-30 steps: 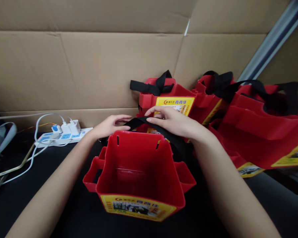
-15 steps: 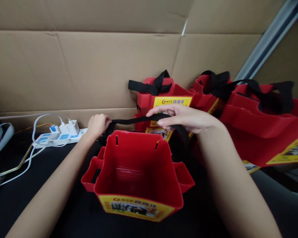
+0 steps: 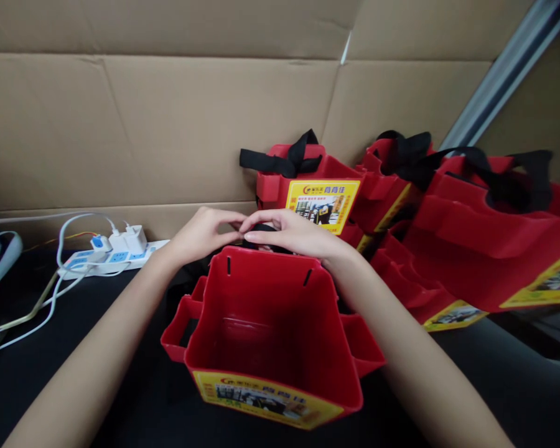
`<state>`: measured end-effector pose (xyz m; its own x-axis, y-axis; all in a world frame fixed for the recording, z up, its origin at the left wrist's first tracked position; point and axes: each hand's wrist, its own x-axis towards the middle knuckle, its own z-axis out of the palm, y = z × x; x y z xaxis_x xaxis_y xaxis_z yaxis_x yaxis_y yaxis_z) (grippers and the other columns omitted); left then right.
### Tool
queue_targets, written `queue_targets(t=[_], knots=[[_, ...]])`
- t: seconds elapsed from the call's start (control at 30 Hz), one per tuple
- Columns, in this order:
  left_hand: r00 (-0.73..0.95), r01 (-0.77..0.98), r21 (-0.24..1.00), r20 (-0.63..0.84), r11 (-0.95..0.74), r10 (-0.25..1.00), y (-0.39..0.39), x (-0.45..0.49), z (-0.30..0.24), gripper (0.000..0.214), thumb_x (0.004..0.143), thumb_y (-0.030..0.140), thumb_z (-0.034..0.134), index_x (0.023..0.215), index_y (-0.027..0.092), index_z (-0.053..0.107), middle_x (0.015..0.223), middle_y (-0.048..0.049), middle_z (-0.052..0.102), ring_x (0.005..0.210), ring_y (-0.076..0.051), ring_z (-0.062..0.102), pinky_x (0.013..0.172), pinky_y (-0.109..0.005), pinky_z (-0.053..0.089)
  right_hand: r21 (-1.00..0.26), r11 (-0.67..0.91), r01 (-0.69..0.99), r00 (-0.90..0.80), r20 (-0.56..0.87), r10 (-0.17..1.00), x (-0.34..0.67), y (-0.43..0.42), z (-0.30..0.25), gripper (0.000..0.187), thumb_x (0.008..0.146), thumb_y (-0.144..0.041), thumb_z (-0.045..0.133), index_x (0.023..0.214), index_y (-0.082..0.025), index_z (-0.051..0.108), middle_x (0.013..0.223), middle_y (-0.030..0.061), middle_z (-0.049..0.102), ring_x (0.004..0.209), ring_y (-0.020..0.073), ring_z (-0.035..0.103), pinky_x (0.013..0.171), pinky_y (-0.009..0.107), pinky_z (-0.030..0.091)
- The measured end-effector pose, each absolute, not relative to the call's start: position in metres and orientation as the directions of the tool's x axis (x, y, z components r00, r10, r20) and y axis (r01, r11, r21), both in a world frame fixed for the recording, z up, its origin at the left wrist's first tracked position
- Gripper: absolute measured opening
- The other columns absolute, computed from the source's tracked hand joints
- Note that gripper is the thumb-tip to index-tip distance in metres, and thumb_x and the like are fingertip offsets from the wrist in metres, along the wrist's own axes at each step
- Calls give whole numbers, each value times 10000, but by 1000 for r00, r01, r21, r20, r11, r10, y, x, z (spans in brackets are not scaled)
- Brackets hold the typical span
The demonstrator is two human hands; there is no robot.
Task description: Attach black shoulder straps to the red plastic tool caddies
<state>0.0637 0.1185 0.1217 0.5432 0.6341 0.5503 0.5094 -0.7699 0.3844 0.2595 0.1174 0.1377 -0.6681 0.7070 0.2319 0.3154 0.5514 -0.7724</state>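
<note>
A red plastic box (image 3: 270, 311) with side pockets and a yellow label stands before me, its open top facing me. Two narrow slots show in its back wall. Just behind that wall my two hands meet. My right hand (image 3: 292, 233) is closed on a black webbing strap (image 3: 264, 229), which loops between its thumb and fingers. My left hand (image 3: 210, 233) pinches at the same strap, its fingertips touching those of my right hand. The rest of the strap is hidden behind the box and my hands.
Several more red boxes (image 3: 476, 242) with black straps stand behind and to the right. A white power strip (image 3: 107, 264) with plugs and cables lies at the left on the black surface (image 3: 135, 398). Cardboard (image 3: 182, 124) rises at the back.
My right hand has moved left with the strap to meet my left hand, which has shifted slightly right. The box has moved a little right and toward me.
</note>
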Motion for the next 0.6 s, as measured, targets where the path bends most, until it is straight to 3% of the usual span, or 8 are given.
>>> queue_targets(t=[0.07,0.17,0.3,0.4,0.6], knots=[[542,490,435,527,-755,655,119,63,119,246,780,311,599,980,185,671,995,-33,700,959,-198,626,867,-308,470,-776,549,312,-654,244,716,257,119,135,272,790,-379,594,965,-173,624,733,-8,584,642,86,505,615,233,372],[537,420,486,548,-767,641,121,62,113,440,702,341,684,1106,180,617,1128,-50,651,1034,-207,593,901,-311,460,-799,529,286,-650,243,720,255,123,130,274,786,-384,591,960,-173,604,735,-2,589,653,99,524,642,251,400],[481,537,413,567,-736,669,128,61,110,355,770,239,596,1121,197,624,1111,-30,663,1009,-180,612,881,-276,470,-835,503,222,-653,256,712,256,127,128,238,758,-330,628,931,-175,579,743,-3,589,670,99,544,642,243,422],[391,698,355,538,-622,747,138,46,108,290,819,187,498,1051,208,670,1033,-15,695,942,-173,643,844,-265,483,-853,477,214,-662,232,712,264,123,136,270,757,-319,636,977,-179,567,621,-42,536,542,69,485,521,203,374],[109,907,336,400,-256,910,166,-9,83,203,826,191,527,934,148,693,992,-104,690,1000,-250,609,899,-376,450,-851,471,233,-553,282,784,299,113,163,279,683,-280,710,922,-174,611,593,-62,468,499,43,423,453,177,325]])
